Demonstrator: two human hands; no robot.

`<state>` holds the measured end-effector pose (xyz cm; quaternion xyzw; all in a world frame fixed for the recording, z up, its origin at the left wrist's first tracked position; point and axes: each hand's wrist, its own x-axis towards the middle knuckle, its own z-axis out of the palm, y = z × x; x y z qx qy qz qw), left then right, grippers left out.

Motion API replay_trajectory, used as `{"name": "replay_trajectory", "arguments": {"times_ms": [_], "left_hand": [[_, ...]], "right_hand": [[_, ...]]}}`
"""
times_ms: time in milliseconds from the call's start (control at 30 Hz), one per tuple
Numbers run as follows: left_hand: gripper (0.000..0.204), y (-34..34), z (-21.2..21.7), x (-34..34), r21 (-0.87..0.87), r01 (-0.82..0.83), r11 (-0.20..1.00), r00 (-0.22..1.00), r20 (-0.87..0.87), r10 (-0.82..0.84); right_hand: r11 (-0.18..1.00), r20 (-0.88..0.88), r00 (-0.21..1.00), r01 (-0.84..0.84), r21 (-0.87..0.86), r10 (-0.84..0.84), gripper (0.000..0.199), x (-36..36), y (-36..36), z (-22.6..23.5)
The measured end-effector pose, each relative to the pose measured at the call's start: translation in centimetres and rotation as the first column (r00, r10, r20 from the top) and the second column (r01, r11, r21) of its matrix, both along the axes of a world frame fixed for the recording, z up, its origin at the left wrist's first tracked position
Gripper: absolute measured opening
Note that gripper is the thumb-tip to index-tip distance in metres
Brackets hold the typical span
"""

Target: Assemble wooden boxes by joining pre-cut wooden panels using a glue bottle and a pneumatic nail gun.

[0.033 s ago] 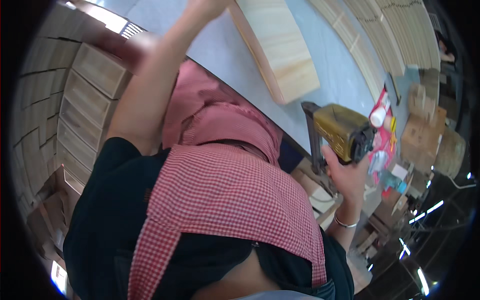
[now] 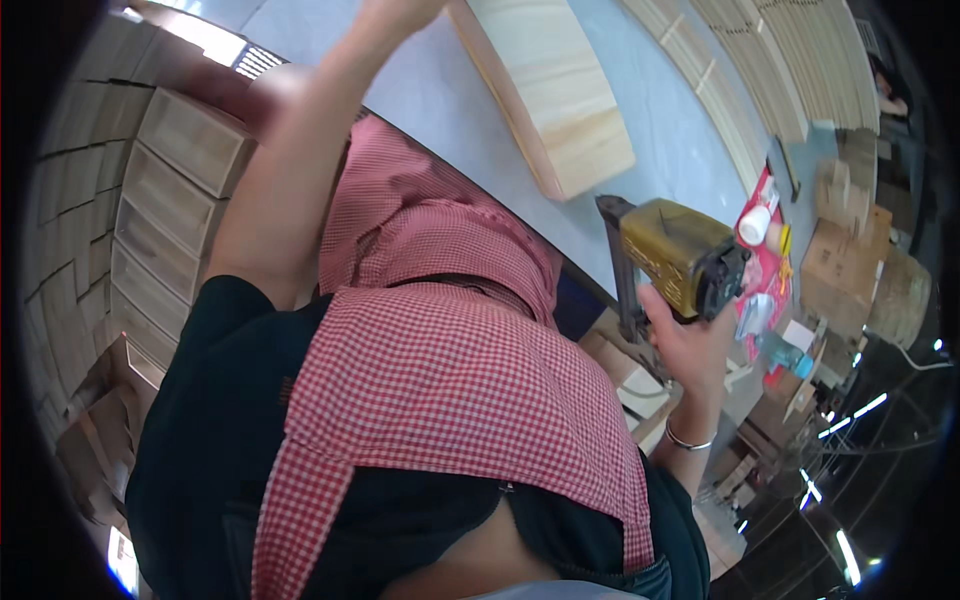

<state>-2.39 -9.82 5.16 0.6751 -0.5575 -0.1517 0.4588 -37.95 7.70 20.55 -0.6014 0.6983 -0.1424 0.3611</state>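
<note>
The right hand (image 2: 690, 345) stays wrapped around the yellow metal nail gun (image 2: 675, 255), unmoved, just below the pale wooden box (image 2: 560, 90) the left hand (image 2: 400, 12) reaches, its grip unseen.

Smooth pale wood box (image 2: 556, 95), matt

Yellow nail gun (image 2: 678, 258) held upright beside the pale wooden box (image 2: 550, 85).
</note>
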Motion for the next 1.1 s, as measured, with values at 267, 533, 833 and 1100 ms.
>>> {"name": "replay_trajectory", "arguments": {"times_ms": [267,533,833,1100], "left_hand": [[0.028,-0.4,-0.4,-1.9,0.09,0.063,0.994,0.997,-0.04,-0.06],[0.028,0.1,0.2,-2.6,0.097,-0.008,0.995,1.0,0.025,0.006],[0.03,-0.7,-2.4,-3.3,0.316,-0.172,0.933,0.951,0.302,0.072],[0.03,-1.6,-3.1,-2.5,0.447,-0.28,0.85,0.906,0.415,0.08]], "right_hand": [[0.989,0.144,0.98,0.142,-0.031,-0.136,0.03,0.0,2.9,-3.4],[0.974,0.222,0.975,0.057,-0.221,-0.006,0.032,0.0,4.1,-5.7],[0.964,0.274,0.962,0.081,-0.254,-0.009,0.033,-0.4,4.3,-6.9],[0.992,0.257,0.965,0.08,-0.099,-0.053,0.037,-2.3,2.1,-4.4]]}}
